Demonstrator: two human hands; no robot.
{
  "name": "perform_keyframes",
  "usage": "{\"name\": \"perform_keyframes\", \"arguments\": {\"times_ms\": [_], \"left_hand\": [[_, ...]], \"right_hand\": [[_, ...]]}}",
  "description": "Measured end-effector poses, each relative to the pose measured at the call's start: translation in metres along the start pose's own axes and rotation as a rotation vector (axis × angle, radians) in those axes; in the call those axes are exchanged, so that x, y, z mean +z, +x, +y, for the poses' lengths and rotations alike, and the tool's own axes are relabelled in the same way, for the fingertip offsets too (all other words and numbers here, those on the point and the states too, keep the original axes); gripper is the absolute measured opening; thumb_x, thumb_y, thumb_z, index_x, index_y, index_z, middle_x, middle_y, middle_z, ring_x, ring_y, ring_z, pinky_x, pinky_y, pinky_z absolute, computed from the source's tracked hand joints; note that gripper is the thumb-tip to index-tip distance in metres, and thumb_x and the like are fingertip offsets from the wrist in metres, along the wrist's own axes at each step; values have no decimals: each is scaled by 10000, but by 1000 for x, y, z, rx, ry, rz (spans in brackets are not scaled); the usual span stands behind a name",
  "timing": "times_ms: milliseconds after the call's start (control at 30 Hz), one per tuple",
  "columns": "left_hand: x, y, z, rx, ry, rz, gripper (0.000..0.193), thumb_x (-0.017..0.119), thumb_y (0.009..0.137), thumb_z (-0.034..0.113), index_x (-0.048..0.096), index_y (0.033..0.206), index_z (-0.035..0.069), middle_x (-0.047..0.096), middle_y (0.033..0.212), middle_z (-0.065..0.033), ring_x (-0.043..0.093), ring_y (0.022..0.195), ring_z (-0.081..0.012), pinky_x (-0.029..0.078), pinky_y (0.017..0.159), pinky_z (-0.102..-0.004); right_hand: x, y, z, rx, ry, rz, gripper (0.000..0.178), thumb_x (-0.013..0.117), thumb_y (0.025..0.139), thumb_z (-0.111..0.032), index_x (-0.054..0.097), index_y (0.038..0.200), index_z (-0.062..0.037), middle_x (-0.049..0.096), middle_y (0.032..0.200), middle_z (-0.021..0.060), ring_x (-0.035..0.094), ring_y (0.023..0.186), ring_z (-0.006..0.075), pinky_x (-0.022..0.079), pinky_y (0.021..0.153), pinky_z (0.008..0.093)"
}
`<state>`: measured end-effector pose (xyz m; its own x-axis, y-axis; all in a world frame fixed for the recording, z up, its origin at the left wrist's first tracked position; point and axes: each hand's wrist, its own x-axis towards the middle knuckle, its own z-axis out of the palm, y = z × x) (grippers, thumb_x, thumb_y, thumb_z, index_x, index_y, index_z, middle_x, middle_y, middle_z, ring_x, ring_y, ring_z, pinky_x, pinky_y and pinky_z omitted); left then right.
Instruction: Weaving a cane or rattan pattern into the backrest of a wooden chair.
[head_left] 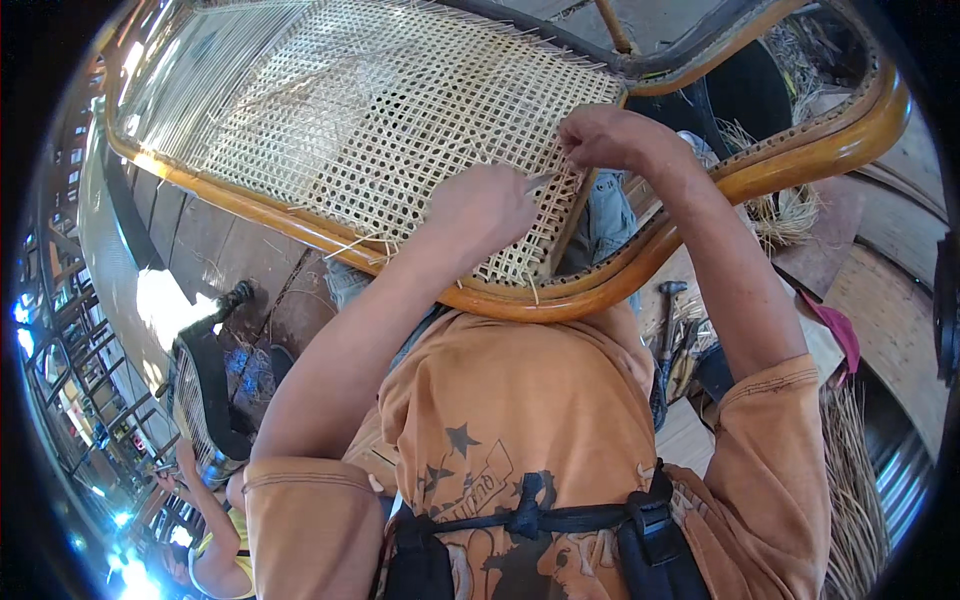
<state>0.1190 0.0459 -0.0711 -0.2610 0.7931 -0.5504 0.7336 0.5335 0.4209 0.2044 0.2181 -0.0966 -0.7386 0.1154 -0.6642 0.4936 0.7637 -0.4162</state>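
A woven cane panel (400,110) set in a varnished wooden chair frame (225,208) lies tilted across my lap. Loose cane ends stick up along its edges. My left hand (482,214) is closed over the weave, and a short, pointed, greyish tool (540,183) juts from its fingers toward the panel's right edge. The tool's handle is hidden in the fist. My right hand (603,138) is bent down at that same edge, thumb and fingers pinched together by the inner rail. Whatever lies between those fingertips is too small to make out.
A hammer (670,300) and pliers (684,365) rest by my right side, near a long bundle of cane strips (852,490). Coiled cane (785,215) lies beyond the curved frame. Another cane-panelled piece (135,275) stands at left. Someone in yellow (222,560) sits lower left.
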Motion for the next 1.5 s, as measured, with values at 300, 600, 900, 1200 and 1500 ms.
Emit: {"name": "perform_keyframes", "arguments": {"times_ms": [300,600,900,1200,1500], "left_hand": [[4,-23,-20,107,137,93,274,452,827,253,615,785,37,616,681,-195,618,667,-370,496,634,-477],[4,-44,-49,22,-51,106,253,488,836,247,626,792,39,617,660,-174,623,644,-349,500,604,-458],[-6,-42,-58,-73,-415,-35,341,510,848,314,544,756,-13,548,609,-151,561,587,-303,439,605,-412],[-8,-14,-44,120,-738,-86,235,531,799,215,562,792,-18,573,634,-36,501,502,-102,411,484,-267],[-15,0,-48,-8,-697,-528,224,515,725,178,574,630,-17,541,530,-109,555,526,-175,437,501,-310]], "right_hand": [[10,2,-5,2,-183,89,168,664,729,-117,634,884,-60,643,816,115,611,786,274,467,686,370],[6,6,7,48,113,9,162,689,745,-140,648,855,-29,648,769,99,616,709,194,472,640,327],[24,26,-9,23,116,255,286,607,817,-317,635,863,-36,637,871,167,604,857,344,470,734,437],[33,3,1,409,24,787,348,586,825,-359,610,809,-13,629,759,185,616,758,363,464,680,438],[49,-25,-4,614,343,818,312,573,835,-344,621,887,-40,647,879,172,608,840,361,458,753,450]]}}
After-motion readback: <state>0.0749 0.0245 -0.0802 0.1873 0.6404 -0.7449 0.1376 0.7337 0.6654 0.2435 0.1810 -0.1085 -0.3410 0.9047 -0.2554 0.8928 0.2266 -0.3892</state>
